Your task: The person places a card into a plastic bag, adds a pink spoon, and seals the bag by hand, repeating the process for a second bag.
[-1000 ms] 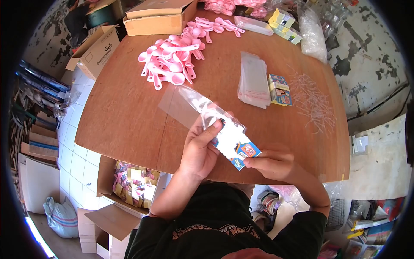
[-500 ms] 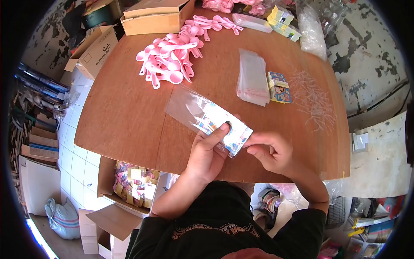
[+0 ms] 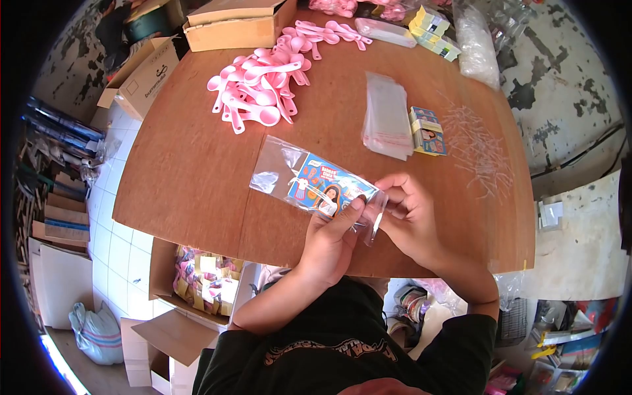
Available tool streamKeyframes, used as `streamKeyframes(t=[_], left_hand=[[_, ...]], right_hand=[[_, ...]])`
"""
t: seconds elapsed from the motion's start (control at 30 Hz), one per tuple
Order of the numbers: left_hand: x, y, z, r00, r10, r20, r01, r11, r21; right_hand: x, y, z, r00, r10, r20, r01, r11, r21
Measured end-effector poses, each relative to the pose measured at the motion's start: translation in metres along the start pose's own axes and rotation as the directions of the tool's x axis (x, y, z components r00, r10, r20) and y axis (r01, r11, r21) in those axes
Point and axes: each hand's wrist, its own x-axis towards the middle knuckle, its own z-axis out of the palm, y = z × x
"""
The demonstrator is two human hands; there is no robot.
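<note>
Above the near part of the table I hold a clear plastic bag [image 3: 271, 172] with a blue printed card [image 3: 317, 187] inside it. My left hand [image 3: 332, 247] is closed on the bag and card, its thumb lying across the card's lower right part. The fingers of my right hand [image 3: 409, 214] pinch the bag's right end, where the plastic stands out past the card. Farther back lie a stack of flat clear bags [image 3: 387, 118] and a pile of the same printed cards [image 3: 428, 131].
Pink plastic scoops [image 3: 260, 92] are heaped at the back left, near a cardboard box [image 3: 230, 29]. Thin clear strips [image 3: 479, 151] are scattered on the right. Below the table's left front edge, an open carton [image 3: 163, 270] holds packed items.
The card has slid farther from the bag's right end, and its glare has gone, so the print shows. My right hand has moved up onto that end, and my left hand has shifted slightly right.
</note>
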Motion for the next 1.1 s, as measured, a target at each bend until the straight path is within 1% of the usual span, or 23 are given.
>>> streamKeyframes(t=[0.03, 0.1, 0.13, 0.2, 0.27, 0.33, 0.37, 0.4, 0.47, 0.5, 0.57, 0.6, 0.67, 0.7, 0.77, 0.8, 0.83, 0.87, 0.9, 0.93, 1.0, 1.07, 1.1], left_hand=[[0.000, 0.002, 0.001, 1.000, 0.000, -0.001, 0.000, 1.000, 0.000], [0.003, 0.009, 0.005, 0.995, 0.091, 0.029, -0.083, 0.976, -0.202], [0.007, 0.011, 0.004, 0.996, 0.090, 0.029, -0.083, 0.976, -0.202], [0.012, 0.014, -0.001, 0.963, 0.271, -0.011, -0.264, 0.930, -0.255], [0.009, 0.018, -0.002, 0.965, 0.260, -0.021, -0.257, 0.933, -0.250], [0.009, 0.016, -0.002, 0.970, 0.242, 0.005, -0.233, 0.940, -0.249], [0.008, 0.016, 0.000, 0.976, 0.217, -0.010, -0.213, 0.948, -0.238], [0.008, 0.016, 0.000, 0.976, 0.219, -0.010, -0.215, 0.947, -0.238], [0.007, 0.016, 0.001, 0.980, 0.196, -0.029, -0.197, 0.949, -0.246], [0.007, 0.016, 0.001, 0.980, 0.196, -0.029, -0.197, 0.949, -0.247], [0.007, 0.017, 0.002, 0.981, 0.192, -0.028, -0.192, 0.944, -0.267], [0.007, 0.018, 0.001, 0.981, 0.193, -0.028, -0.193, 0.944, -0.267], [0.006, 0.017, 0.000, 0.985, 0.170, -0.013, -0.170, 0.979, -0.112], [0.006, 0.017, 0.000, 0.986, 0.167, -0.020, -0.169, 0.981, -0.092], [0.006, 0.017, 0.000, 0.987, 0.163, -0.012, -0.163, 0.982, -0.090], [0.006, 0.017, -0.001, 0.987, 0.158, -0.003, -0.158, 0.984, -0.087], [0.006, 0.018, -0.001, 0.987, 0.161, -0.004, -0.161, 0.983, -0.087], [0.007, 0.018, -0.002, 0.968, 0.250, 0.016, -0.246, 0.961, -0.126], [0.008, 0.019, -0.003, 0.941, 0.337, 0.033, -0.327, 0.930, -0.167], [0.007, 0.021, -0.002, 0.940, 0.339, 0.032, -0.329, 0.930, -0.165], [0.003, 0.026, 0.002, 0.924, 0.382, -0.007, -0.381, 0.920, -0.088], [0.004, 0.025, 0.001, 0.919, 0.394, -0.003, -0.392, 0.914, -0.104], [0.005, 0.025, 0.000, 0.926, 0.378, 0.004, -0.376, 0.922, -0.096]], right_hand=[[0.001, 0.001, 0.000, 1.000, 0.021, 0.003, -0.021, 0.999, 0.035], [0.001, -0.003, 0.001, 0.999, 0.044, 0.018, -0.045, 0.999, 0.022], [0.001, -0.006, 0.001, 0.997, 0.068, 0.033, -0.068, 0.998, 0.009], [-0.001, -0.008, 0.005, 0.997, 0.074, 0.030, -0.075, 0.997, 0.011], [-0.001, -0.011, 0.008, 0.996, 0.081, 0.029, -0.081, 0.997, 0.012], [0.000, -0.014, 0.009, 0.978, 0.186, 0.098, -0.193, 0.979, 0.070], [0.000, -0.012, 0.008, 0.972, 0.196, 0.126, -0.206, 0.976, 0.071], [0.001, -0.010, 0.009, 0.972, 0.196, 0.127, -0.206, 0.976, 0.071], [0.001, -0.007, 0.010, 0.982, 0.127, 0.140, -0.134, 0.990, 0.041], [0.001, -0.009, 0.010, 0.982, 0.128, 0.140, -0.135, 0.990, 0.041], [0.000, -0.012, 0.010, 0.973, 0.206, 0.107, -0.214, 0.974, 0.072], [0.001, -0.011, 0.013, 0.973, 0.206, 0.109, -0.214, 0.974, 0.072], [0.003, -0.010, 0.019, 0.982, 0.188, 0.003, -0.188, 0.982, 0.005], [0.003, -0.011, 0.019, 0.982, 0.187, 0.004, -0.187, 0.982, 0.004], [0.003, -0.013, 0.019, 0.971, 0.236, -0.029, -0.237, 0.970, -0.055], [0.003, -0.011, 0.018, 0.972, 0.235, -0.028, -0.236, 0.970, -0.056], [0.002, -0.007, 0.018, 0.966, 0.255, -0.037, -0.256, 0.967, -0.009], [0.001, -0.005, 0.018, 0.960, 0.277, -0.045, -0.275, 0.961, 0.038], [0.001, -0.004, 0.017, 0.960, 0.277, -0.042, -0.275, 0.961, 0.040], [0.000, -0.004, 0.016, 0.961, 0.273, -0.030, -0.273, 0.962, 0.027], [-0.001, -0.002, 0.017, 0.963, 0.270, -0.012, -0.270, 0.963, 0.015], [-0.002, 0.001, 0.020, 0.965, 0.256, -0.057, -0.255, 0.966, 0.039], [-0.002, -0.003, 0.021, 0.966, 0.255, -0.052, -0.253, 0.967, 0.039]])
